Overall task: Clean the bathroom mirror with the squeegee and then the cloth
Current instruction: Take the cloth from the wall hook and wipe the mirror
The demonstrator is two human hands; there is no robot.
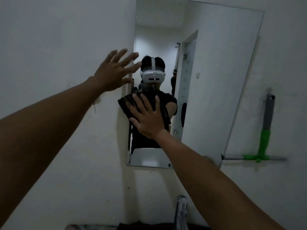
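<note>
A tall frameless mirror (216,80) hangs on the white wall. My right hand (147,118) lies flat with spread fingers on a dark cloth (123,105), pressing it against the mirror's left side near its edge. My left hand (114,70) is spread open against the wall, fingertips at the mirror's left edge, holding nothing. The squeegee (264,141), with a grey and green handle and its blade at the bottom, hangs on the wall right of the mirror, away from both hands.
A chrome tap (181,211) rises at the bottom centre below the mirror. A dark counter or basin edge (93,227) runs along the bottom of the view. The mirror reflects a person wearing a white headset and a doorway behind.
</note>
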